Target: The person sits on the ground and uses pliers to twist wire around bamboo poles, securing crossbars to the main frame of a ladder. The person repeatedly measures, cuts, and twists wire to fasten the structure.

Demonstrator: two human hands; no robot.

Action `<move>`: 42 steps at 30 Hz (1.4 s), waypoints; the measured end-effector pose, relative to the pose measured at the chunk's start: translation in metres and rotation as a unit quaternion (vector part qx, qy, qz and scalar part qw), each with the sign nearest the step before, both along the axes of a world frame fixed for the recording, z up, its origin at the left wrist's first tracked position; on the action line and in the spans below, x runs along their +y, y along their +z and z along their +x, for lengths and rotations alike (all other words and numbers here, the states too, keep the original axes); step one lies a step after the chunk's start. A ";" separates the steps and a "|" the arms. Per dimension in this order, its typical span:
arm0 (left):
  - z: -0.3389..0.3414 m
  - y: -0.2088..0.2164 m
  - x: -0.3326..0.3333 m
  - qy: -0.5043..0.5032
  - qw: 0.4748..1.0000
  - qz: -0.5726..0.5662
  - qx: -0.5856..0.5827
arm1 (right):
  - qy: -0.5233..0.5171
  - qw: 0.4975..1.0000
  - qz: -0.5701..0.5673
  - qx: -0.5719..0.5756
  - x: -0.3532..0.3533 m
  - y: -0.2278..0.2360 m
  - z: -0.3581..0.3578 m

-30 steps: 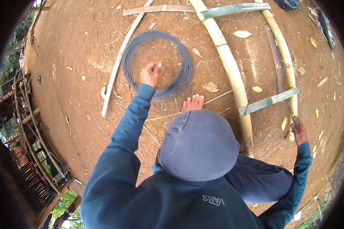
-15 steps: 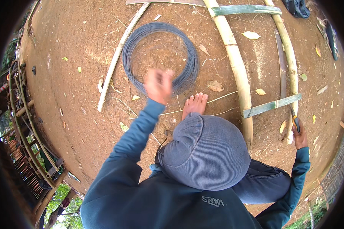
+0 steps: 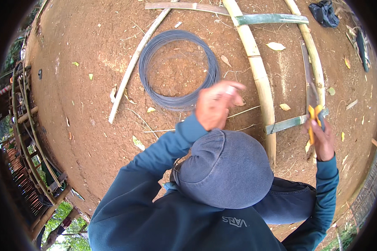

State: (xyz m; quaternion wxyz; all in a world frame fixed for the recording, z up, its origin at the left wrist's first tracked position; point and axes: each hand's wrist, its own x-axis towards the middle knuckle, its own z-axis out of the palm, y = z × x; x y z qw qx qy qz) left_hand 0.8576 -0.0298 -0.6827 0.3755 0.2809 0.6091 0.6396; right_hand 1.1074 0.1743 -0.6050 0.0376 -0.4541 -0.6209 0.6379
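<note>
Our right hand (image 3: 322,136) grasps yellow-and-dark-handled metal pliers (image 3: 311,112) by the green split-bamboo slat (image 3: 290,124) across two pale bamboo poles (image 3: 262,81), seemingly wired left, perhaps unfastened right; whether our left hand (image 3: 215,104) holds anything is unclear.

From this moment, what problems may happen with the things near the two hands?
The left hand, blurred near the round coil of dark grey wire, might snag its strands. The yellow-and-black-handled metal tool in the right hand could slip, or knock the flat green bamboo strip close by.
</note>
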 end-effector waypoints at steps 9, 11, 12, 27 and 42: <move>0.002 -0.006 0.039 -0.201 0.974 0.008 0.108 | -0.011 0.959 -0.217 0.182 -0.033 -0.023 -0.133; -0.003 -0.005 0.034 -0.166 0.970 0.039 0.173 | -0.085 0.955 -0.167 0.231 -0.029 -0.026 -0.123; -0.003 0.001 0.026 -0.128 0.990 0.015 0.057 | -0.093 0.958 -0.163 0.215 -0.021 -0.020 -0.117; -0.184 0.008 0.067 -0.346 0.930 -0.116 0.049 | -0.010 0.998 0.051 0.026 0.080 0.063 -0.002; -0.212 -0.045 0.035 -0.253 0.947 -0.198 -0.027 | -0.110 0.909 0.323 -0.239 0.167 -0.002 0.209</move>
